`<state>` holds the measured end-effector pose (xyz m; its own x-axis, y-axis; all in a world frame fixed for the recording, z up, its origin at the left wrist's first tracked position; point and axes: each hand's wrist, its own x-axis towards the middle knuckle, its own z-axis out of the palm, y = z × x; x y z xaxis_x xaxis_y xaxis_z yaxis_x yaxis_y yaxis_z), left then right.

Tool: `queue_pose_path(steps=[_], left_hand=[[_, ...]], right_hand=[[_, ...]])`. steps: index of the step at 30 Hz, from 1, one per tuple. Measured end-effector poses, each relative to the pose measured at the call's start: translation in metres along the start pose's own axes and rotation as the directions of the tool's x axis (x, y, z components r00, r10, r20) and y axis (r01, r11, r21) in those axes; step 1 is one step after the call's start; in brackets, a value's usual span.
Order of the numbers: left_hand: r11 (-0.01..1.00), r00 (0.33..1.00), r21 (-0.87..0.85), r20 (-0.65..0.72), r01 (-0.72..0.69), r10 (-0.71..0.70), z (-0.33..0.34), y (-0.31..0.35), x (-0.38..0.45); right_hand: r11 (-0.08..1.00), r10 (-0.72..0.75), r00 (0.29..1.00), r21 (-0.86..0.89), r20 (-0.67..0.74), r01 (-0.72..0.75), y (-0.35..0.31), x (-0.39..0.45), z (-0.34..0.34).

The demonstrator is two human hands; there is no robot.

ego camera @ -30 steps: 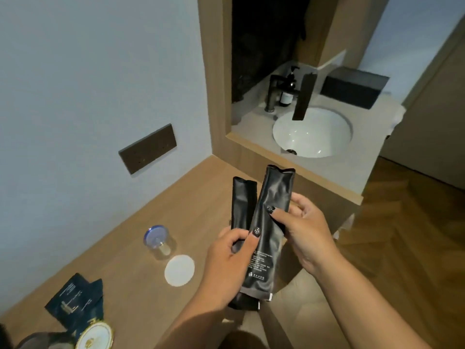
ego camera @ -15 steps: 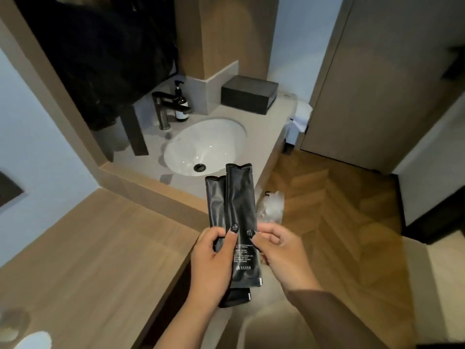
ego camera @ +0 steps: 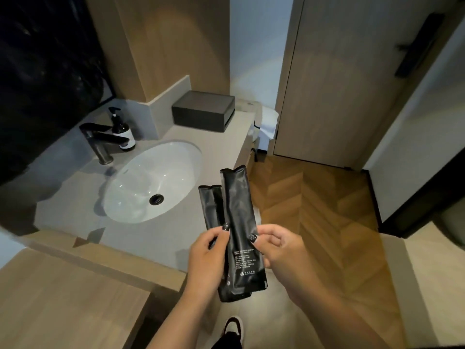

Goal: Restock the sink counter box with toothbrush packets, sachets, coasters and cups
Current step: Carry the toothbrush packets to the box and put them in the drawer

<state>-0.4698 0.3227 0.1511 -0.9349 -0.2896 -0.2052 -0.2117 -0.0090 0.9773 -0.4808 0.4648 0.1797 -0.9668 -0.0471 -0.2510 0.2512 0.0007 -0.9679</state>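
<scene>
Two long black glossy foil toothbrush packets [ego camera: 239,222] sit upright in mid-air betw. both hands, over the front edge of the grey stone desk [ego camera: 219,149], just right of the white oval sink basin [ego camera: 151,182]. The front packet w/ small white print overlaps the rear one, which peeks out shorter on the left.

Left hand [ego camera: 206,258]: fingers curled round the lower half of the packets, thumb pressed on the front face, so it's gripping them. Right hand [ego camera: 279,248]: thumb and forefinger pinch the right edge of the front packet at about mid-height; other fingers loosely curled behind.

Handling, as a judgement: the packets look v. light, thin and floppy at the crimped ends, w/ a stiffer core where the brush prob. lies. The foil looks slick, so the two may slide against each other if held loosely. Not fragile; a firm squeeze shouldn't hurt. Best hold is across the middle or lower third, thumb on one flat face and fingers on the other, both packets clamped together. Holding only by a crimped top end would let them swing or fan apart.

The dark grey rectangular box [ego camera: 203,110] stands at the back right of the desk, well apart from the hands; its front looks open, contents not visible. Nothing restocked yet, as far as can be seen.

Also there: a black tap [ego camera: 100,137] and a dark pump bottle [ego camera: 120,129] behind the basin.
</scene>
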Motion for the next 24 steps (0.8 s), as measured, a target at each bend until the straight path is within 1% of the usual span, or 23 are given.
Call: queue_pose_path(steps=[2, 5, 9, 13, 17, 21, 24], left_hand=[[1.000, 0.999, -0.005, 0.048, 0.002, -0.002, 0.009, 0.007, 0.030], [0.999, 0.997, -0.027, 0.069, -0.016, 0.018, 0.025, 0.024, 0.077], [0.998, 0.994, -0.054, 0.098, -0.040, 0.045, 0.045, 0.041, 0.134], [0.997, 0.996, -0.053, 0.062, -0.062, 0.065, 0.062, 0.051, 0.178], [0.996, 0.996, -0.022, 0.010, -0.084, 0.084, 0.075, 0.060, 0.213], [0.998, 0.994, -0.012, -0.095, -0.056, 0.055, 0.087, 0.059, 0.250], [0.999, 0.992, 0.021, -0.118, -0.039, 0.041, 0.106, 0.059, 0.276]], right_hand=[[1.000, 0.009, 1.000, -0.003, -0.005, -0.009, -0.012, 0.029, -0.002], [1.000, -0.001, 1.000, -0.005, -0.015, 0.001, -0.029, 0.076, -0.005], [0.999, -0.007, 0.999, -0.052, -0.045, 0.005, -0.047, 0.134, -0.007], [0.998, -0.023, 0.998, -0.057, -0.055, 0.020, -0.060, 0.177, -0.010], [1.000, 0.024, 0.999, -0.018, -0.022, -0.024, -0.068, 0.215, -0.018], [0.997, 0.051, 0.998, -0.051, 0.034, -0.049, -0.070, 0.260, -0.030], [0.993, 0.054, 0.995, -0.108, 0.078, -0.046, -0.072, 0.299, -0.043]])
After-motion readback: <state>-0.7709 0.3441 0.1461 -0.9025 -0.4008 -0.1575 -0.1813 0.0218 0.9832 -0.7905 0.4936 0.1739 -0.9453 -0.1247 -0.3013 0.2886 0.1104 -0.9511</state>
